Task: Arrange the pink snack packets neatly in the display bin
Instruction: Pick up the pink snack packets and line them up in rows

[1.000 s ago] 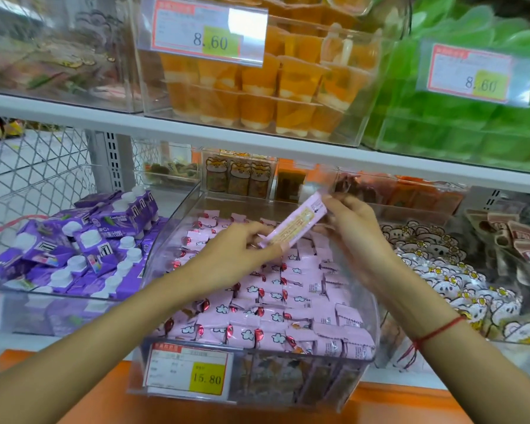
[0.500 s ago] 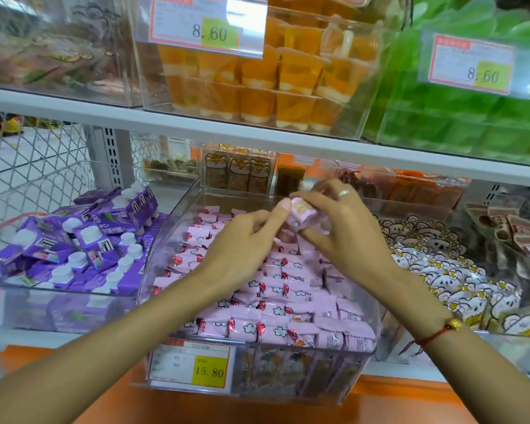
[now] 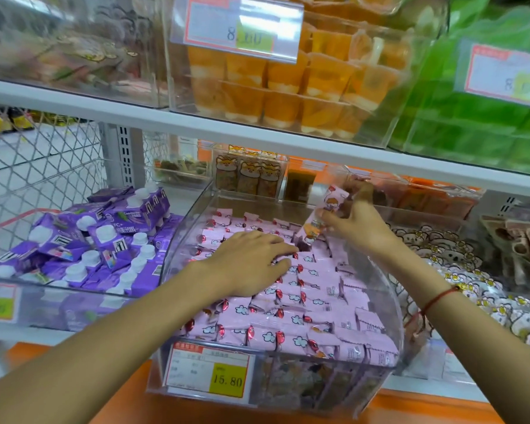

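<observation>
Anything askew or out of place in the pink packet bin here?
One pink packet stands tilted on end, held by the right hand, above the rows lying flat in the clear bin. The left hand rests flat on those rows. Nothing looks spilled or damaged.

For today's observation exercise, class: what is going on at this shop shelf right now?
A person is tidying pink snack packets in a clear display bin. The left hand lies flat with straight fingers on the rows of packets. The right hand grips one long packet, tilted, with its lower end at the pile near the back of the bin. Purple cartons fill the neighbouring bin.
</observation>
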### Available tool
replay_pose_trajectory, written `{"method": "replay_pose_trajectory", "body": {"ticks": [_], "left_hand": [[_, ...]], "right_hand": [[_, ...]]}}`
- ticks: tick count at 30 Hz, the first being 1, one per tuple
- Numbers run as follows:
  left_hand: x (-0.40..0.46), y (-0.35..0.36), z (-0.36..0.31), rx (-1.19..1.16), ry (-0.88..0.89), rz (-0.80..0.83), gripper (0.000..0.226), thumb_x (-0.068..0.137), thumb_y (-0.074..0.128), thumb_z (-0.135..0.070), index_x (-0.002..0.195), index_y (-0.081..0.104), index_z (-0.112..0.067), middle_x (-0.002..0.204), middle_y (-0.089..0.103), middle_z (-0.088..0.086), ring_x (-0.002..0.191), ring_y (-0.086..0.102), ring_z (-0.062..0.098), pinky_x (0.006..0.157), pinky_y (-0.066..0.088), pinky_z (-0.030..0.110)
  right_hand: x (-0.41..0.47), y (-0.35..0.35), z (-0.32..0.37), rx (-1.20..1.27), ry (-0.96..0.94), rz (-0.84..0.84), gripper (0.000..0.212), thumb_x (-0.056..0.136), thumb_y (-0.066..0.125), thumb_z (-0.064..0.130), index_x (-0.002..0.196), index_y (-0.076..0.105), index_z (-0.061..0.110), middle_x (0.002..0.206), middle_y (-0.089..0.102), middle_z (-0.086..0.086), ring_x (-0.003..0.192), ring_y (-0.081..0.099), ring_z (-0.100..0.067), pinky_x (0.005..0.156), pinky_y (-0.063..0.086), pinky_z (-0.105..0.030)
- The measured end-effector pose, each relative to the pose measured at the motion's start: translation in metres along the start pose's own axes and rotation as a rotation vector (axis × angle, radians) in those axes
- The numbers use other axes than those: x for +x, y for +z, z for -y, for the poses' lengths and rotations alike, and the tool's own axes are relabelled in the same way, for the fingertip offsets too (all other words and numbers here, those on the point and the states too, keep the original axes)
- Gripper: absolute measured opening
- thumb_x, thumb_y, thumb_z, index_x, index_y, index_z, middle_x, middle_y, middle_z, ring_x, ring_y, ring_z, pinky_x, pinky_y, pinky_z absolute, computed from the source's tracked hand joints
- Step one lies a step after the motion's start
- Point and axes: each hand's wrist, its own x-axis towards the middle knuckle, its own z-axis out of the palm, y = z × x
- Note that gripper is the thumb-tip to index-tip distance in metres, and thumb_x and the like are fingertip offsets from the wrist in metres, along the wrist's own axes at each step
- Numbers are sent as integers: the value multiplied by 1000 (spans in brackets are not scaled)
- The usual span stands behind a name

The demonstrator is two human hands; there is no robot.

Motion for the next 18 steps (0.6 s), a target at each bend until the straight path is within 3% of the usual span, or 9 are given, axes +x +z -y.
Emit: {"method": "replay_pose_trajectory", "body": {"ticks": [2,3,5,7,9,11,13,14,18], "left_hand": [[0,2,1,-8,2,-15,44,101,27,-45,144,34,-36,150,36,-8,134,32,18,106,24,34],[0,3,2,-13,4,-22,44,101,27,-44,144,34,-36,149,37,-8,133,33,19,106,24,34],[0,3,2,-19,12,-30,44,101,28,-44,143,34,-37,148,38,-7,132,35,19,104,26,34],[1,3,2,-21,13,-33,44,101,28,-44,143,35,-36,148,38,-7,132,34,19,104,26,35],[1,4,2,-21,10,-35,44,101,28,-43,143,35,-36,148,38,-8,132,34,19,105,26,36],[1,4,2,-14,8,-29,44,100,28,-43,143,34,-37,148,38,-8,132,34,19,105,26,36],[1,3,1,-13,5,-21,44,100,28,-43,143,34,-38,147,39,-8,132,34,18,106,26,37],[1,2,1,-18,6,-23,43,100,29,-43,143,34,-37,147,39,-8,131,34,18,106,27,37],[5,-2,-2,-78,10,-87,39,101,31,-38,137,45,-33,138,48,-7,125,40,16,98,31,32]], "right_hand": [[5,1,-2,-110,-24,95,37,91,61,16,112,30,13,94,62,-4,74,62,-8,65,54,-16],[7,1,-3,-160,-29,158,40,91,60,16,115,27,13,98,59,-6,77,63,-11,65,54,-17],[10,-2,-3,-307,-61,262,38,89,63,21,116,38,13,107,56,-7,89,63,-21,77,53,-29],[13,-4,-1,-471,-124,361,28,85,67,25,109,56,15,109,60,-2,91,58,-14,74,46,-19],[16,-3,1,-580,-155,494,20,88,65,23,106,67,15,107,66,-1,81,55,-2,64,38,-7],[17,2,0,-661,-129,619,25,94,54,16,117,66,16,117,66,-1,86,56,1,74,40,-5],[17,7,-1,-738,-92,677,36,96,45,8,125,61,20,128,60,0,105,55,-9,97,44,-25],[18,9,-1,-775,-86,690,40,94,44,6,128,59,22,130,59,0,109,53,-13,101,43,-33],[23,9,1,-830,-95,784,45,93,43,2,132,55,20,134,55,-4,120,49,-19,106,37,-36]]}}
